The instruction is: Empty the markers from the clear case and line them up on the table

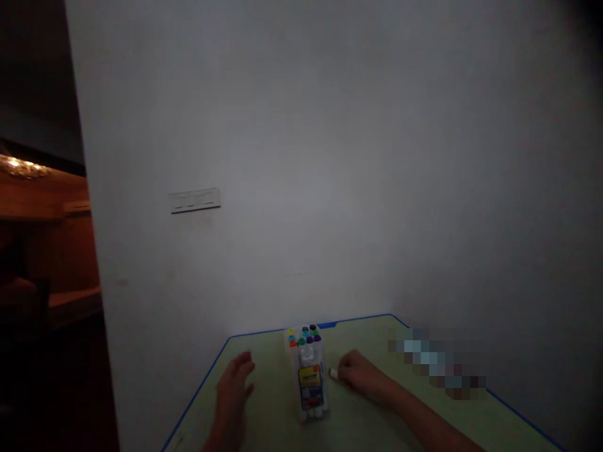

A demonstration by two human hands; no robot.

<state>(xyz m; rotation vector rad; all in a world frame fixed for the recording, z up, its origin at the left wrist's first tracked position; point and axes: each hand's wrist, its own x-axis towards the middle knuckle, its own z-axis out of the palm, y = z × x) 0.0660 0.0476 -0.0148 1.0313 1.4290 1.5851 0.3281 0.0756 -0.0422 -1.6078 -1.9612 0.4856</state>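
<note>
A clear pack of markers (308,370) with coloured caps stands upright on a pale green table (264,420) with a blue edge. My left hand (234,386) lies flat on the table to the left of the pack, fingers apart, holding nothing. To the right of the pack, my right hand (360,373) is closed around a small marker (333,373), whose white end pokes out toward the pack.
A white wall (330,157) rises right behind the table, with a white switch plate (195,200) on it. A blurred patch (438,367) covers something at the table's far right. A dim doorway with wooden furniture (42,238) opens at the left.
</note>
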